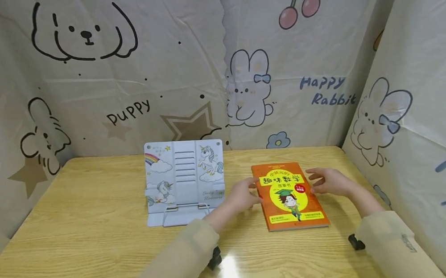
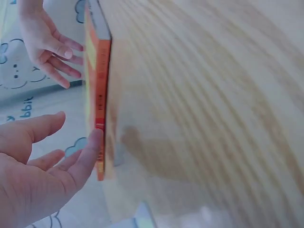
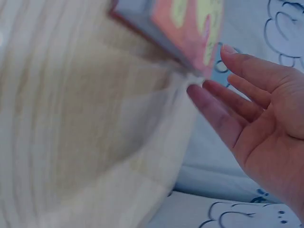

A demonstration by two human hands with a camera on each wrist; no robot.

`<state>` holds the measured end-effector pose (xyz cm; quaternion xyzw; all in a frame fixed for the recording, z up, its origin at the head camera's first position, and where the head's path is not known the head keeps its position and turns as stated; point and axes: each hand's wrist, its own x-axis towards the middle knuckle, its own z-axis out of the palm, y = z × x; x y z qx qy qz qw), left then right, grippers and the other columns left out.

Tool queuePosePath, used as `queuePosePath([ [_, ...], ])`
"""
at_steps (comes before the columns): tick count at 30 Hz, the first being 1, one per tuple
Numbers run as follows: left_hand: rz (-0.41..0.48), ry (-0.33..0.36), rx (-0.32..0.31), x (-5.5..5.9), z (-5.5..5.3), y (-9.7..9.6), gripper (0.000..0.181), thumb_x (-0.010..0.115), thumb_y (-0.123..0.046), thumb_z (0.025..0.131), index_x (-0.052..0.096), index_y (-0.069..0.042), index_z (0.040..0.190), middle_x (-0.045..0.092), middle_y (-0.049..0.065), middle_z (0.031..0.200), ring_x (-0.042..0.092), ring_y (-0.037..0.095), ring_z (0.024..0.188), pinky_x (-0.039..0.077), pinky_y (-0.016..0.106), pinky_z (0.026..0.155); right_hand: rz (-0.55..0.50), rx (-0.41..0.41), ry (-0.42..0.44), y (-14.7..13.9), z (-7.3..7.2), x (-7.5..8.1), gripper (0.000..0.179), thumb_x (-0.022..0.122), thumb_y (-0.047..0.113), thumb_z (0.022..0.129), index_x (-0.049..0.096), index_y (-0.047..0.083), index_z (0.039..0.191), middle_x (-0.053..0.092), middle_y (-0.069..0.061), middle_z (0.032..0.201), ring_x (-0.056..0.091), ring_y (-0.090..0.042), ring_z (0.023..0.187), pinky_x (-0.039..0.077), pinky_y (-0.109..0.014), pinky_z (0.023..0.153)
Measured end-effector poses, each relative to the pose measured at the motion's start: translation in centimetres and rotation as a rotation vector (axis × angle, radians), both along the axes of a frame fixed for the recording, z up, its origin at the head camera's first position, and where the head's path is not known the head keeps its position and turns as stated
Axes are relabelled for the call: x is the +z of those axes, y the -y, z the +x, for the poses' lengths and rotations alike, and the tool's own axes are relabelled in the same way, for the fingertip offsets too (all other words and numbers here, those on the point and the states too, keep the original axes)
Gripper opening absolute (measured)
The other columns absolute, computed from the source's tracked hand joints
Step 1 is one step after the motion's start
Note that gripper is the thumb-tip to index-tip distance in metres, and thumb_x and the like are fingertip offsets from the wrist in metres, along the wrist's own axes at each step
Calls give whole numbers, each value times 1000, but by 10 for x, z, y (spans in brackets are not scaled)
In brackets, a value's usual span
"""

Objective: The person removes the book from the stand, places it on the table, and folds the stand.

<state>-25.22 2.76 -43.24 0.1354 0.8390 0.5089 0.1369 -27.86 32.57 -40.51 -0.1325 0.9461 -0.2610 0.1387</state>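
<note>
An orange paperback book [image 1: 290,195] lies flat, cover up, on the wooden table [image 1: 95,240], right of centre in the head view, its yellow title band with Chinese characters toward the top of the frame and a cartoon child in a green graduation cap below it. The left hand [image 1: 241,195] sits at the book's left edge, fingers straight and slightly spread; in the left wrist view a fingertip [image 2: 95,137] touches the orange spine [image 2: 100,95] of the book, while the thumb stays apart above it. The right hand [image 1: 329,181] is at the book's right edge, fingers loosely spread and extended; in the right wrist view its fingertips [image 3: 199,92] are just beside the book's corner [image 3: 190,28], and whether they touch it cannot be told. Neither hand grips anything. Left of the book, near the middle of the frame, a pale metal book stand [image 1: 184,180] printed with unicorns and a rainbow stands propped open, just beside the left hand. Cream cartoon cloth [image 1: 183,62] with a puppy, rabbits and cherries lines the walls behind and at both sides of the table.
</note>
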Motion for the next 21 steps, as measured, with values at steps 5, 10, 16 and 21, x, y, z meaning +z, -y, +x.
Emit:
queuePosePath([
  [5, -19, -40, -12, 11, 3, 9, 63, 73, -7, 81, 46, -7, 139, 54, 18, 131, 64, 28, 102, 57, 26, 67, 26, 5, -73, 9, 5, 14, 63, 70, 20, 85, 42, -4, 137, 51, -29, 129, 54, -43, 113, 51, -50, 89],
  [10, -50, -61, -39, 27, 10, 19, 61, 72, -14, 83, 48, -10, 138, 56, 18, 129, 61, 30, 107, 56, 33, 80, 9, -1, -95, 26, 12, 27, 62, 69, 23, 86, 44, 0, 137, 52, -26, 131, 53, -41, 115, 51, -50, 91],
  [16, -123, -120, -72, 44, 22, 32, 58, 71, -21, 84, 49, -14, 137, 57, 17, 127, 62, 29, 104, 55, 34, 82, -32, -8, -148, 51, 24, 42, 60, 70, 25, 85, 46, 4, 136, 54, -23, 129, 55, -39, 113, 51, -49, 91],
  [21, -156, -185, -77, 59, 30, 44, 58, 71, -24, 85, 49, -14, 137, 59, 14, 126, 61, 27, 105, 54, 35, 85, -88, -31, -182, 70, 34, 52, 60, 69, 22, 86, 45, 6, 138, 55, -21, 130, 55, -38, 114, 51, -48, 91],
])
